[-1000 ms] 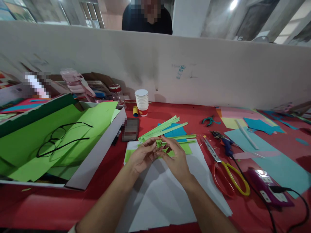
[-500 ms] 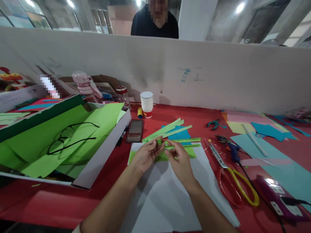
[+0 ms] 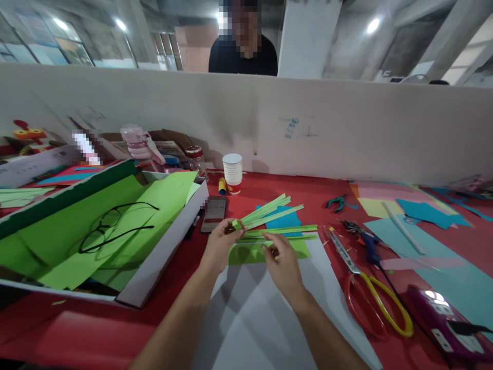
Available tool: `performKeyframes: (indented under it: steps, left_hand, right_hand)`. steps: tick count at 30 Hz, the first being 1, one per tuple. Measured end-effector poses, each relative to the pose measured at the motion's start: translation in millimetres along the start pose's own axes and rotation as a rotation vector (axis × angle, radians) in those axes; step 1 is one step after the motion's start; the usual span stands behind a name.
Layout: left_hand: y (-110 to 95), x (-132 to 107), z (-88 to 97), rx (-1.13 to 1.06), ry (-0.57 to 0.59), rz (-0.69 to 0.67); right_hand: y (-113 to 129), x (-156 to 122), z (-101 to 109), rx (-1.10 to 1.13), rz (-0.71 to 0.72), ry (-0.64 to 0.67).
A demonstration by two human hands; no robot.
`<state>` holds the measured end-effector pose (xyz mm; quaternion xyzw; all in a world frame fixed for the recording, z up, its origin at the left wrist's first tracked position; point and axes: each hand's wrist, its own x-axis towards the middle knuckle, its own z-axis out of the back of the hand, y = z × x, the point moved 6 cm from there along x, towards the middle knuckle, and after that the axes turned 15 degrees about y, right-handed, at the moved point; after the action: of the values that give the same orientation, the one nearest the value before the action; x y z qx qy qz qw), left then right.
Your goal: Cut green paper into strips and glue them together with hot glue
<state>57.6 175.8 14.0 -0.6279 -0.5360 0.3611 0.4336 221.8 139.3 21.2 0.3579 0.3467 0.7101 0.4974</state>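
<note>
My left hand pinches a small accordion-folded green paper piece at its fingertips, just above the table. My right hand is a little apart to the right, with its fingers curled in a pinch on a thin green paper strip that lies over a light green sheet. Both hands are above a large white sheet. More long green strips fan out behind them on a blue paper.
Red-and-yellow scissors, a glue gun with its cord and a purple device lie right. A phone, stacked paper cups and teal pliers sit behind. A box at left holds green paper and glasses. A person stands behind the divider.
My hands have come apart. The left one moved left and away with the folded piece. The right one dropped to the green strip on the table. The view tilted up.
</note>
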Motion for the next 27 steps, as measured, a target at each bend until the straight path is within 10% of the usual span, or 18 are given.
performKeyframes:
  steps: [5, 14, 27]
  left_hand:
    - [-23.5, 41.8, 23.1, 0.684, -0.079, 0.069]
    - [-14.0, 122.3, 30.4, 1.021, 0.020, 0.147]
    - [-46.8, 92.7, 46.1, 1.056, 0.014, 0.059]
  right_hand:
    - [9.3, -2.6, -13.1, -0.343, 0.082, 0.139]
    - [7.9, -4.0, -17.9, -0.438, 0.014, 0.203]
    - [7.1, -4.9, -20.2, -0.459, 0.000, 0.183]
